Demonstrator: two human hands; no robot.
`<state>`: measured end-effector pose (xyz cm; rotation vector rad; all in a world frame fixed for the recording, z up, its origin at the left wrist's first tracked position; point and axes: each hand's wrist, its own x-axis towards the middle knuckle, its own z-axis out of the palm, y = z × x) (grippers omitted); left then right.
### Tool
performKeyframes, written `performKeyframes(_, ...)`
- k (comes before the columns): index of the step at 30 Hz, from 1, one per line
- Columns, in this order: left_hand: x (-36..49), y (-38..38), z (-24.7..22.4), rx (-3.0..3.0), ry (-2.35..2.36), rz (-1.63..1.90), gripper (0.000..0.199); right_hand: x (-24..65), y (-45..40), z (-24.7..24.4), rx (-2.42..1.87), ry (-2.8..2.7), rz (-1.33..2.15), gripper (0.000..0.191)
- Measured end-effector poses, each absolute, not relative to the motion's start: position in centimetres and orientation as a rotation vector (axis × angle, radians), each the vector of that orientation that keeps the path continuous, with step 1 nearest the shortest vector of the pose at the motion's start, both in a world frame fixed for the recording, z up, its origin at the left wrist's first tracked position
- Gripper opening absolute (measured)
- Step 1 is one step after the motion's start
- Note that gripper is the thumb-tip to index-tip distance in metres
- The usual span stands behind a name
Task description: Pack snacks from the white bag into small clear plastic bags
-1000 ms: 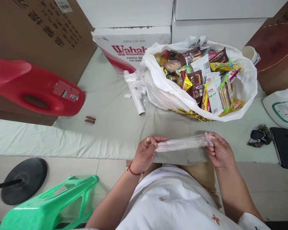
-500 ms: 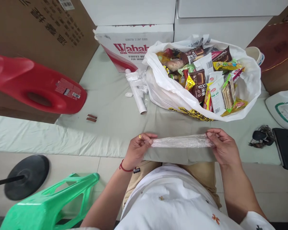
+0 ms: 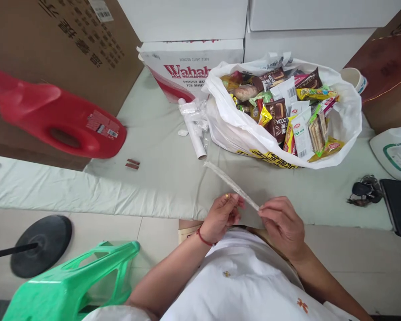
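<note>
A narrow strip of crumpled clear plastic film (image 3: 223, 177) slants over the near part of the cloth-covered table. My right hand (image 3: 283, 226) pinches its lower right end between thumb and fingers. My left hand (image 3: 221, 216), with a ring and a red wrist cord, is closed just below the middle of the strip, its fingertips curled together. Whether those fingertips grip the film is hidden. The strip's far end sticks out free toward a white cardboard tube (image 3: 194, 140) with crumpled clear wrap beside it.
A white plastic bag (image 3: 227, 133) full of wrapped snacks stands behind my hands. A red jug (image 3: 103, 133) and two small brown pieces (image 3: 132, 164) lie left. Keys (image 3: 364, 191) and a black phone (image 3: 397, 207) are right. A green stool (image 3: 53, 285) stands on the floor.
The film was stretched level between both hands and looked wider. Now it is narrower and slanted, its left end free. My left hand moved right, my right hand left and down.
</note>
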<state>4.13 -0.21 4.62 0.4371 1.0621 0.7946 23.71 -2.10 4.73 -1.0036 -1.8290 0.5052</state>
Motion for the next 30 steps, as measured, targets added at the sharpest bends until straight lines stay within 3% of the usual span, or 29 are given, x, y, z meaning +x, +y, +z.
performKeyframes(12,4.7,0.7,3.8,0.433,1.187,0.868,0.064,24.5,-3.7,2.8,-0.988,-2.047,0.436,0.036)
performKeyframes(17,5.2,0.7,3.1,0.588,1.258,0.869,0.053,24.1,-4.1,2.8,-0.883,-2.256,0.409,0.028)
performKeyframes(22,5.0,0.2,2.4,0.65,1.23,0.912,0.045,25.3,-3.5,3.5,-0.906,-2.125,0.77,0.026)
performKeyframes(30,5.2,-0.7,2.9,0.84,1.087,0.805,0.048,23.6,-1.3,3.7,-1.362,-1.68,1.166,0.022)
